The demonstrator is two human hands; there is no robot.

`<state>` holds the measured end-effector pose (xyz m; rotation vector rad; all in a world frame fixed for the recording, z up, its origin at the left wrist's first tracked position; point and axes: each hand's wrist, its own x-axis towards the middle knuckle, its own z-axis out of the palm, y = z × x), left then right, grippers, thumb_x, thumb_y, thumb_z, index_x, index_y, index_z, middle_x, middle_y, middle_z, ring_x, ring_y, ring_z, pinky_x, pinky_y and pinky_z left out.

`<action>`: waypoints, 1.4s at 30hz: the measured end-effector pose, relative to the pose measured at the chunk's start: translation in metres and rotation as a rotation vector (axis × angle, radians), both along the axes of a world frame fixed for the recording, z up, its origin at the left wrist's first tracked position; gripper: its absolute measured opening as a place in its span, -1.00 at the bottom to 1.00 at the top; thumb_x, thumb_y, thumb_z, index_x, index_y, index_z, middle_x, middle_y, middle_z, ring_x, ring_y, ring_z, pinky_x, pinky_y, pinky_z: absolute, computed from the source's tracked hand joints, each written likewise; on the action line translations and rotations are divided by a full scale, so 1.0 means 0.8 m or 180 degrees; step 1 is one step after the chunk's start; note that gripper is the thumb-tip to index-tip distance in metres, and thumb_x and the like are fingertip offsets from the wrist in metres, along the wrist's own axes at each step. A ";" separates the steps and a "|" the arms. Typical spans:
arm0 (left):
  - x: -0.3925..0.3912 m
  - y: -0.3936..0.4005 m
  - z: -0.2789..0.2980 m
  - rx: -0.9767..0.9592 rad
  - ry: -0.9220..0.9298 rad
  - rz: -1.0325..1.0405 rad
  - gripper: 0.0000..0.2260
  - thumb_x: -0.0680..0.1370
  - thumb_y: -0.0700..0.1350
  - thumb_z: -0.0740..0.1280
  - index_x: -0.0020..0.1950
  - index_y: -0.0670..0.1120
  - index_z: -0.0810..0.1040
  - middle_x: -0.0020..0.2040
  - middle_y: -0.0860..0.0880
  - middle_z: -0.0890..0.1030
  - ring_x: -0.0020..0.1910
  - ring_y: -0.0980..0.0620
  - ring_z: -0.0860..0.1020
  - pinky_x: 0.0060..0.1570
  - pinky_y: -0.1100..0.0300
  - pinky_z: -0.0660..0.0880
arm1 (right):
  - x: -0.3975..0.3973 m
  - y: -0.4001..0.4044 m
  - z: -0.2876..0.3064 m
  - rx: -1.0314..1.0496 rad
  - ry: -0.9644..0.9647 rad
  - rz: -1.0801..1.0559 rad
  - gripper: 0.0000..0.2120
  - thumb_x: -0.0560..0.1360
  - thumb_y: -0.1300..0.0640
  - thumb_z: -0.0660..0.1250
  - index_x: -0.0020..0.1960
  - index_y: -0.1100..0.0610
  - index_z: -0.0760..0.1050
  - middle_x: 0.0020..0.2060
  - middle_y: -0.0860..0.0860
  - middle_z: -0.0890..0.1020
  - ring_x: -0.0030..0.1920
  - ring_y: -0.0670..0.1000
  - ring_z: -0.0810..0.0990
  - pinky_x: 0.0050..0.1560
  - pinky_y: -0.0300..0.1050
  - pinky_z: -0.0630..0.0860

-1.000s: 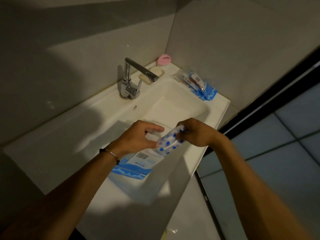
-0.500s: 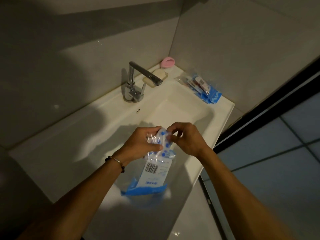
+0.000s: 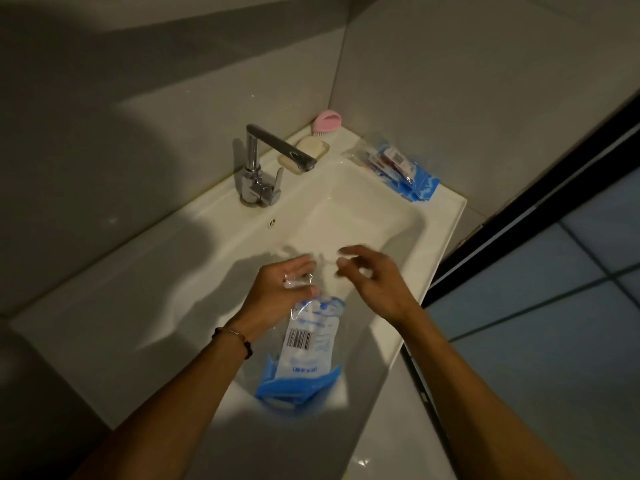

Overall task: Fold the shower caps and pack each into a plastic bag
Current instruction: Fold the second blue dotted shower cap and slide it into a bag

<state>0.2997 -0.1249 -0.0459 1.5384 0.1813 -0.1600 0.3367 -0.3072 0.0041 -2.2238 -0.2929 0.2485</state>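
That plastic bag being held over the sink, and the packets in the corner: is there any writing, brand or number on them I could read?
Nothing here can be read as words.
Bag in the left hand: a barcode and lines of small print, too blurred to read.
Same bag, lower down: a blue strip with white characters, too small to read.
Packets on the sink corner: small labels, one barcode-like, too small to read.

The plastic bag (image 3: 304, 344) is showing clear with a blue base, white label and black barcode; the brush (image 3: 327, 121) is looking pink; the sink (image 3: 145, 292) white.
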 end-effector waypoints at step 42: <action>0.020 -0.034 0.036 -0.0147 0.0139 0.1128 -0.76 0.47 -0.28 0.39 0.05 -0.01 0.49 -0.03 -0.09 0.63 -0.18 0.02 0.66 -0.30 0.12 0.60 | 0.003 -0.005 -0.003 0.1704 0.0634 -0.0859 -0.85 0.55 0.33 0.24 0.12 0.25 0.46 -0.19 0.12 0.67 -0.15 0.00 0.68 -0.17 -0.16 0.62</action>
